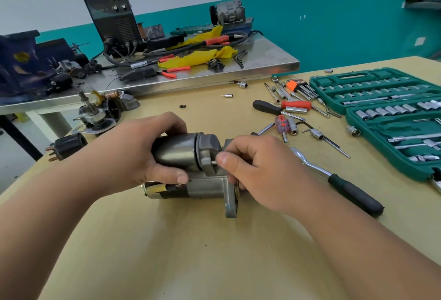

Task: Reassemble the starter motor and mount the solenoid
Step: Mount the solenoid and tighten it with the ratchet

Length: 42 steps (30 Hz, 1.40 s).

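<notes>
The starter motor lies on its side on the tan table, its mounting flange pointing toward me. On top of it sits the grey cylindrical solenoid. My left hand grips the solenoid from the left, thumb against its near side. My right hand pinches a small bolt between thumb and fingers at the solenoid's mounting ear. The bolt's head is hidden under my fingertips.
A ratchet with a black handle lies just right of my right hand. Screwdrivers and loose sockets lie beyond, with a green socket case at far right. Other starter parts and a black cap sit at left. A cluttered steel bench stands behind.
</notes>
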Each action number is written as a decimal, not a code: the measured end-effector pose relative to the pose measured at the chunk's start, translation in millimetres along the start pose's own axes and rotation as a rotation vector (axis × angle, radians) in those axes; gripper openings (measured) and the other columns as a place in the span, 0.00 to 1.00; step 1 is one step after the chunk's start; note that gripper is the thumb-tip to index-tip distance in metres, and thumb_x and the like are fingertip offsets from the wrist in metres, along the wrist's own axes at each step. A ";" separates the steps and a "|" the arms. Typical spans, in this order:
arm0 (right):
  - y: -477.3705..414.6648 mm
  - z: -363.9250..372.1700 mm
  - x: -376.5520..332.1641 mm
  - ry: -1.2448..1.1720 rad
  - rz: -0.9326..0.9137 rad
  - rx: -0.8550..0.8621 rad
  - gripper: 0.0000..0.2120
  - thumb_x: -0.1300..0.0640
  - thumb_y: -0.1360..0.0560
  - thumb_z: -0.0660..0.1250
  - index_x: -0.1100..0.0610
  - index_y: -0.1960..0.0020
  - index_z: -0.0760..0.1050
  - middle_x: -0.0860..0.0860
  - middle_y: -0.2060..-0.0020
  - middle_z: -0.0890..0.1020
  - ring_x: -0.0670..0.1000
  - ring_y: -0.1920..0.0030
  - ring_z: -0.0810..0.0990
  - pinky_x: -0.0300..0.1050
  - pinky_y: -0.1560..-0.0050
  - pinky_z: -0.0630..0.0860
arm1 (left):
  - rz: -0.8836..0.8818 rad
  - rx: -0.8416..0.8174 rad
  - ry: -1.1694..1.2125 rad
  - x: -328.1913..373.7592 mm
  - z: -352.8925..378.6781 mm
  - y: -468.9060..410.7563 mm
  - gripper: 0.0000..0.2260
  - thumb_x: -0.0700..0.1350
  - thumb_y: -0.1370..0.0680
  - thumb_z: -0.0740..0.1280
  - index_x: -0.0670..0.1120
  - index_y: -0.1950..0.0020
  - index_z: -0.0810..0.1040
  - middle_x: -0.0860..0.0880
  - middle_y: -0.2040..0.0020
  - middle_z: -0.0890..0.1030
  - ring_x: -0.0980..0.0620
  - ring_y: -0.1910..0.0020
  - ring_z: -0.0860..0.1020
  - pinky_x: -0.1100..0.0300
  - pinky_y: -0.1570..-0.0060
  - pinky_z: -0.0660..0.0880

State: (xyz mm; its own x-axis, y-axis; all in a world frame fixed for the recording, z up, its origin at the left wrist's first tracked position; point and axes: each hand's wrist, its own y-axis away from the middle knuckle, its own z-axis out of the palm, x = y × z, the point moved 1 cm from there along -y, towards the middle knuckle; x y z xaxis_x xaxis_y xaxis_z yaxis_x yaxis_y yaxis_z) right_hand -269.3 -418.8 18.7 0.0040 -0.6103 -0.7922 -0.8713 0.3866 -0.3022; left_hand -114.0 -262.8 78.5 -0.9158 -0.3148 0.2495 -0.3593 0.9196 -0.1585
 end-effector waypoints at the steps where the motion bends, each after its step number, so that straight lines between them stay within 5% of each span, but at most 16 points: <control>1: 0.1 -0.6 -0.4 -0.007 0.003 -0.010 0.12 0.44 0.26 0.61 0.49 0.62 0.76 0.46 0.67 0.81 0.47 0.68 0.78 0.52 0.63 0.78 | 0.017 0.001 0.014 -0.9 0.2 -0.1 0.27 0.80 0.45 0.62 0.74 0.50 0.65 0.68 0.53 0.75 0.70 0.52 0.73 0.71 0.64 0.71; 5: 0.0 0.4 -1.6 -0.035 0.023 0.004 0.13 0.42 0.29 0.59 0.49 0.62 0.76 0.44 0.68 0.81 0.47 0.69 0.78 0.45 0.65 0.76 | 0.055 0.011 0.017 -2.5 3.7 -0.9 0.21 0.74 0.38 0.62 0.72 0.48 0.66 0.69 0.50 0.74 0.69 0.48 0.72 0.70 0.57 0.69; 17: -1.7 4.0 -1.7 0.012 0.027 0.056 0.15 0.41 0.29 0.58 0.49 0.63 0.75 0.49 0.68 0.80 0.48 0.69 0.77 0.41 0.69 0.71 | 0.044 0.085 -0.014 -0.8 7.1 -2.4 0.24 0.61 0.39 0.73 0.64 0.45 0.72 0.68 0.50 0.73 0.69 0.48 0.71 0.70 0.54 0.70; 22: -2.5 2.5 -1.6 0.009 0.018 0.045 0.13 0.42 0.30 0.58 0.49 0.62 0.76 0.50 0.67 0.81 0.49 0.68 0.77 0.48 0.65 0.76 | 0.030 0.099 -0.029 1.6 6.5 -5.4 0.25 0.62 0.40 0.72 0.61 0.45 0.73 0.65 0.51 0.74 0.67 0.49 0.72 0.70 0.54 0.70; 33: -6.9 -1.9 -7.6 0.235 -0.058 0.018 0.09 0.47 0.26 0.61 0.49 0.58 0.77 0.46 0.72 0.77 0.46 0.69 0.74 0.41 0.68 0.69 | 0.039 0.146 -0.039 3.9 5.2 -10.1 0.27 0.63 0.41 0.72 0.55 0.45 0.78 0.61 0.54 0.77 0.60 0.54 0.75 0.59 0.55 0.75; 37: -8.4 -0.8 -8.1 0.154 0.012 0.010 0.12 0.49 0.25 0.62 0.51 0.64 0.76 0.46 0.73 0.75 0.43 0.74 0.70 0.36 0.72 0.68 | 0.048 0.148 -0.032 3.0 6.0 -11.7 0.27 0.64 0.41 0.72 0.56 0.45 0.77 0.62 0.53 0.76 0.59 0.55 0.74 0.62 0.54 0.75; 42: -12.3 -0.9 -5.0 -0.107 0.163 -0.041 0.17 0.49 0.25 0.63 0.62 0.61 0.76 0.52 0.75 0.67 0.50 0.74 0.63 0.46 0.71 0.62 | 0.084 0.061 -0.118 6.0 5.2 -17.2 0.34 0.67 0.38 0.67 0.64 0.32 0.68 0.62 0.48 0.74 0.57 0.51 0.74 0.56 0.51 0.76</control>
State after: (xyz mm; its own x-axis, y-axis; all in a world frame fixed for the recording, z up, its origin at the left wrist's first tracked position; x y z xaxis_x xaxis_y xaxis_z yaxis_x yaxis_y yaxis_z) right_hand -259.1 -421.1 26.8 -0.0880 -0.4641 -0.8814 -0.8839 0.4444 -0.1457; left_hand -114.2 -281.8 77.8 -0.9564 -0.2665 0.1197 -0.2880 0.9289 -0.2329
